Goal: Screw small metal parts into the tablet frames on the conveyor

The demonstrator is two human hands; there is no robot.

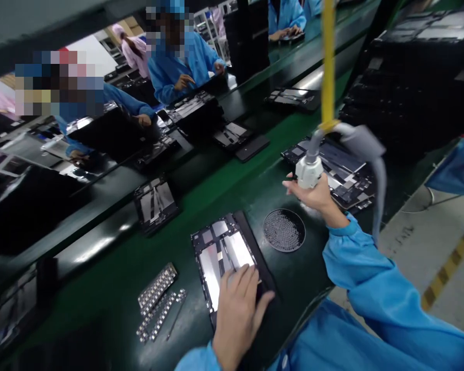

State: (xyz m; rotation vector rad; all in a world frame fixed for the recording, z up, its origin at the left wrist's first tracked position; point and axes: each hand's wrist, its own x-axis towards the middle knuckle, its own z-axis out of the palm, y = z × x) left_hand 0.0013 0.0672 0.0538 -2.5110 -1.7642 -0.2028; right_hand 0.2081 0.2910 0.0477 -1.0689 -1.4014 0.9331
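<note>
My left hand (pixel 237 304) lies flat, fingers spread, on the near end of an opened tablet chassis (pixel 222 252) with silver panels inside, resting on the dark green bench. Up and to the right, my right hand (pixel 313 193) is wrapped round a white powered screwdriver (pixel 310 167) that hangs from a yellow strap (pixel 328 62), with a grey hose curving down from it. The tool is held above the bench, beside a round perforated dish (pixel 284 230).
Strips of small parts (pixel 158 299) lie left of the chassis. More opened devices sit on the belt (pixel 154 201) and at the right (pixel 340 170). People in blue coats work across the line. Black trays stack at the upper right (pixel 421 77).
</note>
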